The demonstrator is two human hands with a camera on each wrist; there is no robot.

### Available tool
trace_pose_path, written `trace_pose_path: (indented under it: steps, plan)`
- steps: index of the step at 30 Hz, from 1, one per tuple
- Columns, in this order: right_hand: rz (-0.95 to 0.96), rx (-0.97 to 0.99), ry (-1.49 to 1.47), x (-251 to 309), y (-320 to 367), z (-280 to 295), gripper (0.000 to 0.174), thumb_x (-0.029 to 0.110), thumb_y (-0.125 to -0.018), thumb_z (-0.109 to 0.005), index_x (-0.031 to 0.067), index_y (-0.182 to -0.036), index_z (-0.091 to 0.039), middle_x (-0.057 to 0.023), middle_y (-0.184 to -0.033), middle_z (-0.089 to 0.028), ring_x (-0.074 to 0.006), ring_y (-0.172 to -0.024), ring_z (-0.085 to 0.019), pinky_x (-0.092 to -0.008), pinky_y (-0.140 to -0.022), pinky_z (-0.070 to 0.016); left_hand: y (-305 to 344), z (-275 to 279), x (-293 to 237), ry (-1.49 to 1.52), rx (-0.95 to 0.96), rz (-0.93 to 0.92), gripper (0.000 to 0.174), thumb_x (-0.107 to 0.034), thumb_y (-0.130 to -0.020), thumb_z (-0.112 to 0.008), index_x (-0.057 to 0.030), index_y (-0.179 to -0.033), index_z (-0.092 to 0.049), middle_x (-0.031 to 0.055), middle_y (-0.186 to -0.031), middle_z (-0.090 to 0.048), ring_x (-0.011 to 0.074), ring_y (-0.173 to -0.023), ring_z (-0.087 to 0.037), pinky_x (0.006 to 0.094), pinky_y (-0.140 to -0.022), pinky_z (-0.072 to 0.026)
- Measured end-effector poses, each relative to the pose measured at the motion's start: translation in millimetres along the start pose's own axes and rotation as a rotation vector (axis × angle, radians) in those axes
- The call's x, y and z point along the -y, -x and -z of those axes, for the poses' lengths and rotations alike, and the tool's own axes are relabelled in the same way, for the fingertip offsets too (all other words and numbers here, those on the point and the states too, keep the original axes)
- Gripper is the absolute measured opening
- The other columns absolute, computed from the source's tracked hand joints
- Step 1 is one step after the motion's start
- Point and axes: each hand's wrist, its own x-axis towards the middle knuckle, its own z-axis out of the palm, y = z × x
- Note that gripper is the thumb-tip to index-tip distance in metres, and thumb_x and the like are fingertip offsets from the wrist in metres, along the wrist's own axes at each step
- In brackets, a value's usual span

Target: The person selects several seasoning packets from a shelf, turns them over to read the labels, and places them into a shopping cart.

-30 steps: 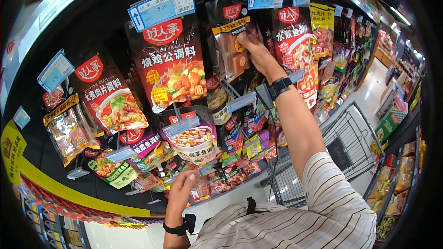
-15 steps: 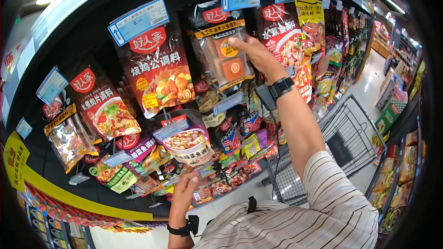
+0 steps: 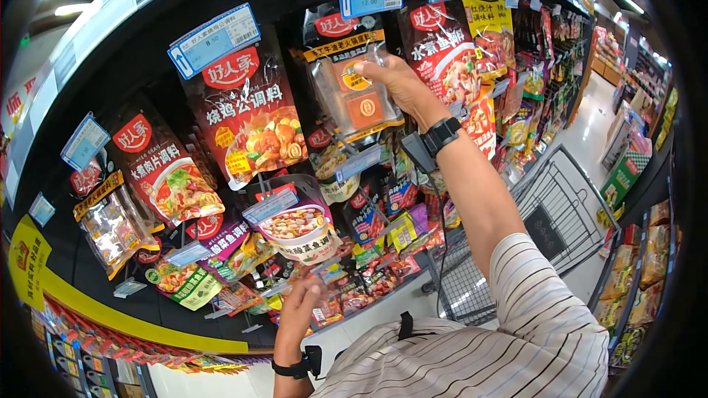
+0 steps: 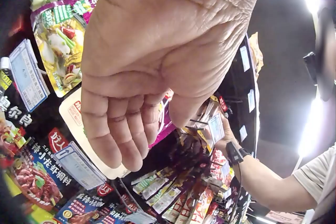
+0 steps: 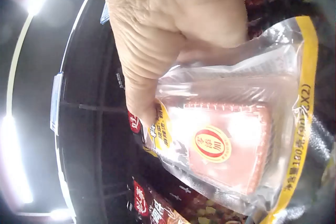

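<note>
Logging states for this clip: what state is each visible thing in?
Clear plastic pouch with orange-brown blocks, gripped, slightly tilted
Right hand, gripping that pouch
Left hand, relaxed, holding nothing
Large glossy red-and-black pouch, hanging
Grey wire shopping cart, standing on the floor

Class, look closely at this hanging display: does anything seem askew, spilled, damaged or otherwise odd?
No spill or tear shows. The clear-windowed pack at far left hangs aslant, so it looks askew, though the curved view may exaggerate that. The right hand grips a similar pack, apparently intact.

Right hand [image 3: 404, 87] gripping clear packet [image 3: 365, 108], shopping cart [image 3: 546, 230], striped shirt [image 3: 509, 346]
</note>
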Motion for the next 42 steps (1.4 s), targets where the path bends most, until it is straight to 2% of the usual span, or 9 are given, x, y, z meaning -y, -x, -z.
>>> trace_pose_path:
  steps: [10,15,22,26,30,31,33,39,42]
  plan:
    - [-0.023,0.007,-0.120,25,13,6,0.035,0.023,-0.088,-0.072,-0.0008,-0.112,-0.063,-0.0080,-0.101,-0.070,-0.0132,-0.086,-0.068,-0.0281,-0.078,-0.0556,-1,-1,5,-0.013,0.009,0.031,0.031,-0.026,-0.101,-0.054,0.0019,-0.114,-0.060,0.0105,-0.100,-0.069,0.0166,-0.090,-0.066,0.0303,-0.080,-0.0528]
    - [-0.030,0.093,-0.054,37,17,15,0.038,0.025,-0.088,-0.072,-0.0008,-0.113,-0.062,-0.0061,-0.104,-0.069,-0.0128,-0.097,-0.065,-0.0281,-0.087,-0.0521,-6,-3,10,-0.040,0.023,0.024,0.032,-0.027,-0.101,-0.054,0.0021,-0.114,-0.060,0.0111,-0.100,-0.068,0.0176,-0.091,-0.066,0.0318,-0.080,-0.0542]
    - [0.018,0.004,0.243,50,18,22,0.039,0.030,-0.085,-0.074,0.0012,-0.110,-0.064,-0.0016,-0.096,-0.065,-0.0092,-0.087,-0.059,-0.0257,-0.080,-0.0470,-14,-4,19,-0.055,0.056,0.054,0.032,-0.027,-0.101,-0.055,-0.0002,-0.117,-0.062,0.0105,-0.104,-0.069,0.0171,-0.093,-0.066,0.0307,-0.080,-0.0535]
    - [-0.013,0.038,0.194,57,20,30,0.045,0.032,-0.083,-0.076,0.0014,-0.112,-0.061,-0.0023,-0.102,-0.062,-0.0095,-0.092,-0.057,-0.0260,-0.082,-0.0457,-17,-5,23,-0.055,0.069,0.067,0.030,-0.028,-0.102,-0.054,-0.0011,-0.114,-0.061,0.0099,-0.101,-0.067,0.0183,-0.092,-0.066,0.0317,-0.079,-0.0539]
    - [-0.018,0.033,0.025,56,22,39,0.045,0.028,-0.087,-0.073,-0.0027,-0.115,-0.059,-0.0049,-0.108,-0.062,-0.0114,-0.102,-0.057,-0.0287,-0.093,-0.0474,-19,-6,24,-0.053,0.079,0.087,0.031,-0.027,-0.102,-0.053,-0.0011,-0.115,-0.061,0.0105,-0.103,-0.067,0.0183,-0.093,-0.066,0.0312,-0.079,-0.0531]
    - [-0.026,0.067,0.019,60,25,38,0.042,0.026,-0.088,-0.072,-0.0033,-0.115,-0.058,-0.0057,-0.110,-0.063,-0.0099,-0.101,-0.060,-0.0280,-0.086,-0.0537,-20,-7,23,-0.058,0.077,0.086,0.031,-0.027,-0.102,-0.053,-0.0011,-0.115,-0.061,0.0108,-0.104,-0.067,0.0184,-0.094,-0.066,0.0310,-0.080,-0.0530]
    - [-0.072,0.147,-0.041,52,17,47,0.046,0.028,-0.085,-0.075,-0.0042,-0.115,-0.061,-0.0077,-0.109,-0.066,-0.0125,-0.099,-0.061,-0.0281,-0.088,-0.0516,-22,-8,22,-0.051,0.095,0.098,0.031,-0.027,-0.102,-0.052,-0.0006,-0.116,-0.060,0.0111,-0.105,-0.067,0.0185,-0.094,-0.066,0.0308,-0.080,-0.0527]
    - [-0.037,0.056,0.217,74,31,36,0.048,0.029,-0.086,-0.073,-0.0051,-0.117,-0.061,-0.0100,-0.109,-0.068,-0.0147,-0.097,-0.065,-0.0282,-0.087,-0.0524,-21,-33,-38,0.037,0.224,-0.077,0.034,-0.022,-0.101,-0.054,0.0014,-0.125,-0.057,0.0125,-0.115,-0.065,0.0192,-0.102,-0.065,0.0321,-0.086,-0.0524]
    - [-0.100,0.125,0.151,94,42,27,0.035,0.033,-0.083,-0.077,0.0059,-0.097,-0.060,0.0007,-0.093,-0.055,-0.0077,-0.088,-0.051,-0.0254,-0.077,-0.0440,-21,-59,-95,0.087,0.247,-0.268,0.039,-0.025,-0.101,-0.053,0.0016,-0.130,-0.051,0.0163,-0.121,-0.062,0.0223,-0.102,-0.065,0.0348,-0.085,-0.0540]
